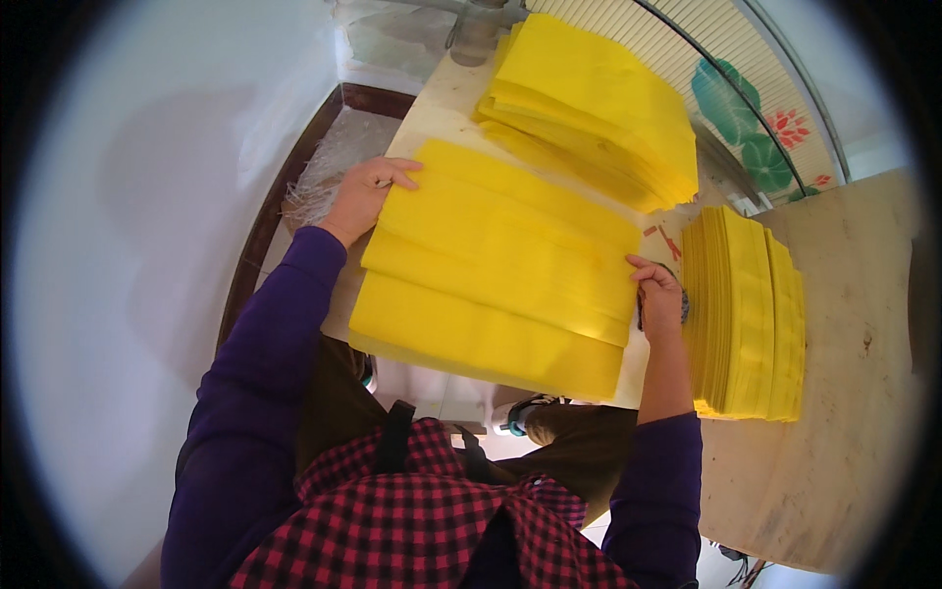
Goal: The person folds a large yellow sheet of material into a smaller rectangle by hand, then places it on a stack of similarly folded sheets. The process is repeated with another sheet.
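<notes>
A folded yellow fabric-like sheet (500,255) lies in front of me, with crosswise folds and its near edge hanging over the table edge. My left hand (365,194) pinches its far left corner between thumb and fingers. At the right edge of the same sheet, the fingers of my right hand (659,293) are closed on the border. A small dark patterned object (684,304) shows partly behind my right hand; its kind is unclear.
Beyond the sheet sits a tall stack of yellow sheets (599,98). To the right stands another pile of folded yellow sheets (741,314) on a wooden board (854,393). Red marks (670,242) lie near my right hand. A glass jar (477,34) stands at the back; a white wall (147,226) rises left.
</notes>
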The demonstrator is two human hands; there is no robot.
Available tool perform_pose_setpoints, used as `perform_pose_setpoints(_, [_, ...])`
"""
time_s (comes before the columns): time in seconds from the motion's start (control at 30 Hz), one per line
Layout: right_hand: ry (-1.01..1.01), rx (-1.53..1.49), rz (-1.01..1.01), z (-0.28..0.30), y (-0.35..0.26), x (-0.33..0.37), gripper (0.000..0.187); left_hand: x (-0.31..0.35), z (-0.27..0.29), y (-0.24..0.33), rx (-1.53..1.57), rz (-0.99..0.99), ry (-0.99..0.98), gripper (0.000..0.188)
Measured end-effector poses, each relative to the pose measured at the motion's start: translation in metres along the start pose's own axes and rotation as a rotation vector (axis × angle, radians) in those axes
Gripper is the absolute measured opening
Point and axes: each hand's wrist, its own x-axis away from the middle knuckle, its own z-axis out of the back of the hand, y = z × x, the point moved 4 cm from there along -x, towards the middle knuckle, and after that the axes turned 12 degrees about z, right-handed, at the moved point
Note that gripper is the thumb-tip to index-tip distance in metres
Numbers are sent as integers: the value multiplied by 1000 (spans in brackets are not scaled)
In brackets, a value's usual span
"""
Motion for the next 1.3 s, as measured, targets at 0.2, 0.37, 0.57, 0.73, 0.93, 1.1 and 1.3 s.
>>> perform_pose_setpoints(0.2, [81, 261, 86, 3, -23, 0, 22, -1, 1, -1, 33, -10, -12, 8])
perform_pose_setpoints(0.37, [66, 511, 283, -26, -57, -4, 16, 0, 1, 0, 6, -35, 5, 8])
perform_pose_setpoints(0.57, [-119, 641, 454, -116, -77, 1, 35, -1, 1, -5, -27, -44, -22, 10])
perform_pose_setpoints(0.73, [-308, 1063, 489, -166, -61, 16, 60, -2, 0, -12, 10, 31, -17, 10])
perform_pose_setpoints(0.93, [-300, 1133, 228, -129, -33, 36, 70, 1, 1, -10, 48, 21, -35, 10])
perform_pose_setpoints(1.1, [-221, 1273, 198, -94, -17, 48, 74, 0, -1, -11, 39, 44, -23, 9])
perform_pose_setpoints(1.3, [-200, 1304, 213, -95, -13, 48, 74, 3, 1, -6, 44, -7, 20, 9])
